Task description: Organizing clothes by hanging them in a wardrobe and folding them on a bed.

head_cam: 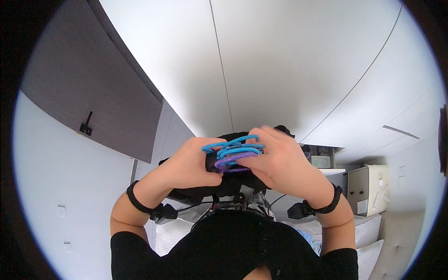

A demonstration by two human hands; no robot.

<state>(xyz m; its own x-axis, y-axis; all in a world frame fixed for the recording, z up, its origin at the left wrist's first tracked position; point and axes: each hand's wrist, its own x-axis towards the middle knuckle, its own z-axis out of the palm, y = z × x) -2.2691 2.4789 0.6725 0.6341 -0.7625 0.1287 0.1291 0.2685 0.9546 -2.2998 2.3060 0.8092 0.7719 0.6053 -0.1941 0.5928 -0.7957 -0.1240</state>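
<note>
Between my hands, in front of my body, is a bundle of several thin blue loops (238,151) with a purple loop (234,161) along its lower side. They look like cords or coated hangers; which of the two I cannot tell. My right hand (280,161) grips the right end of the bundle with bent fingers. Curled around a small black item (212,162), my left hand (194,161) meets the bundle's left end, its thumb below. Black fabric (231,185) lies beneath both hands, and its lower extent is partly hidden by them.
White wardrobe panels (262,70) rise close ahead. A dark door (94,70) with a black handle (86,127) stands left. At right are an open compartment (320,161), a cream bedside cabinet (367,190) and bedding (367,227). Each wrist wears a black strap with a small device.
</note>
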